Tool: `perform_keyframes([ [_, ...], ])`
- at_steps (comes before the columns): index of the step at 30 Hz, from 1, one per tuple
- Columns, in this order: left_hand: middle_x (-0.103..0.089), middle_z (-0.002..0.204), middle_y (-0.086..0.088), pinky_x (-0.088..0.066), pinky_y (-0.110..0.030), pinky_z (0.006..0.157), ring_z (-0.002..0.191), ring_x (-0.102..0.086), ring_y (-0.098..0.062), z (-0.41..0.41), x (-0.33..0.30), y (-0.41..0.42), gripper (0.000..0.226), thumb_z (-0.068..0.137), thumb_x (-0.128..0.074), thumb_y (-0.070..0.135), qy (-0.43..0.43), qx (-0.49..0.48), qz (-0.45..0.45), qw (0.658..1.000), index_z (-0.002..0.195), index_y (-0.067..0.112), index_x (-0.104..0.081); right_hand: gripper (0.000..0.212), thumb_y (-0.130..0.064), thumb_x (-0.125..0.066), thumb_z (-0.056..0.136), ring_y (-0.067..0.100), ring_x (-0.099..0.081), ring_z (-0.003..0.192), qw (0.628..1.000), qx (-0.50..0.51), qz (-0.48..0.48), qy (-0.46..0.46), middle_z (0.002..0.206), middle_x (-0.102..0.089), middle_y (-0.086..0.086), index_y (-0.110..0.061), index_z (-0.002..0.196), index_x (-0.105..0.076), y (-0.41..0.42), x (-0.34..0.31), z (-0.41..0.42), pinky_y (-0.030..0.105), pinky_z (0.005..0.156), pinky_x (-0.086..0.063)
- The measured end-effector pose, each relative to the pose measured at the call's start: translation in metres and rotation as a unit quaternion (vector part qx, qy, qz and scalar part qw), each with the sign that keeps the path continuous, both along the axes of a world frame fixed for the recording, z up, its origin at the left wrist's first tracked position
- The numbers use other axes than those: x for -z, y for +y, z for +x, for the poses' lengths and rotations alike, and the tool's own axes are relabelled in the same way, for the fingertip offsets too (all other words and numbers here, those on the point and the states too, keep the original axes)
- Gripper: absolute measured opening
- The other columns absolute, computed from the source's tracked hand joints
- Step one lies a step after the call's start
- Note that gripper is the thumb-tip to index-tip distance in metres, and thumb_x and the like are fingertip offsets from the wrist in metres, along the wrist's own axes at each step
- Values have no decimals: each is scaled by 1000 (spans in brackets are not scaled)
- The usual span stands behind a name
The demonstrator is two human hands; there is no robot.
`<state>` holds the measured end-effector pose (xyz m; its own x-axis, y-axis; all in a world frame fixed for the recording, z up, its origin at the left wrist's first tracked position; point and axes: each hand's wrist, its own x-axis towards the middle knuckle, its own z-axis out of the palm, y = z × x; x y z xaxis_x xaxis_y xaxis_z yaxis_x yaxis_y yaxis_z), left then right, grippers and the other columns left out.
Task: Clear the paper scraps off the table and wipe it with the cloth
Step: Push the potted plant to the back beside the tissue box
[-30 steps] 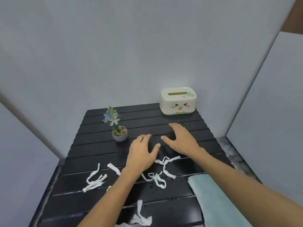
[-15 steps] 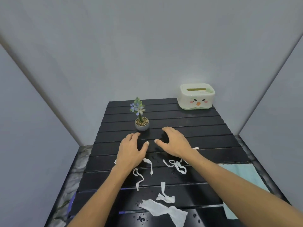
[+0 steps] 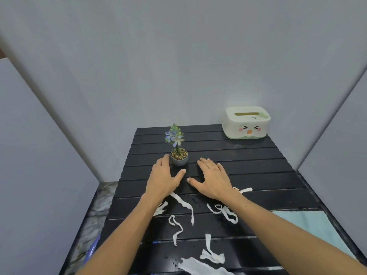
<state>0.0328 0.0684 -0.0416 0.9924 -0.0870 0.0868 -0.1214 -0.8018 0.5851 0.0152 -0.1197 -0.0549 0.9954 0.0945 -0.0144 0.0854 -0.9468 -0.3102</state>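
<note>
On the table, two hands, one cloth.

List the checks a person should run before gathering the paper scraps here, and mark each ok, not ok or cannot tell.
1. Left hand free, open and holding nothing: ok.
2. Right hand free, open and holding nothing: ok.
3. Paper scraps within view on the table: ok, several strips lie nearer the person than both hands.
4. Flower pot clear of the sweep: not ok, left fingertips are right beside it.
5. Cloth at hand for wiping: ok, it lies at the table's right edge.
6. Somewhere to drop scraps: cannot tell.
</note>
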Motion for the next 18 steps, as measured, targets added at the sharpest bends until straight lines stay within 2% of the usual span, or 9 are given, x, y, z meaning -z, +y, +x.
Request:
perform_keyframes([
  [3,-40,150,-6,-41,-42,108,137,-39,-24,15,-3,-5,92,81,-68,58,8,5,-36,999,151,16,-26,89,-75,-39,87,15,-8,152,1000,-7,-6,2,165,-16,-4,-21,156,-23,-2,1,6,43,123,-5],
  [5,-44,146,-4,-43,-40,105,134,-43,-23,23,-3,-10,91,78,-70,58,3,11,-45,999,149,18,-30,92,-79,-37,84,14,-7,152,1000,-14,-10,5,165,-15,-5,-22,156,-23,-6,2,12,43,123,-6],
  [8,-52,129,-1,-44,-31,91,120,-52,-20,34,3,-18,70,80,-71,53,-16,12,-36,999,135,18,-45,95,-82,-34,81,13,-7,152,1000,-20,-12,7,165,-15,-6,-23,156,-24,-14,4,20,44,123,-6],
  [10,-53,121,-1,-42,-27,86,112,-54,-20,41,7,-24,59,82,-71,48,-29,11,-41,999,127,17,-49,96,-83,-33,81,13,-8,152,1000,-14,-17,5,165,-16,-7,-24,156,-24,-23,6,26,44,123,-5],
  [15,-54,120,-2,-48,-37,93,110,-55,-20,57,11,-48,57,82,-70,48,-40,18,-58,997,126,17,-51,93,-83,-33,82,13,-11,151,999,16,-26,-12,164,-19,-8,-25,155,-27,-61,6,41,45,123,-7],
  [18,-55,122,-2,-48,-36,94,111,-55,-20,68,11,-70,58,82,-70,48,-47,33,-61,997,127,17,-51,92,-82,-35,82,13,-13,151,999,29,-26,-20,164,-21,-8,-25,154,-28,-88,7,50,43,122,-9],
])
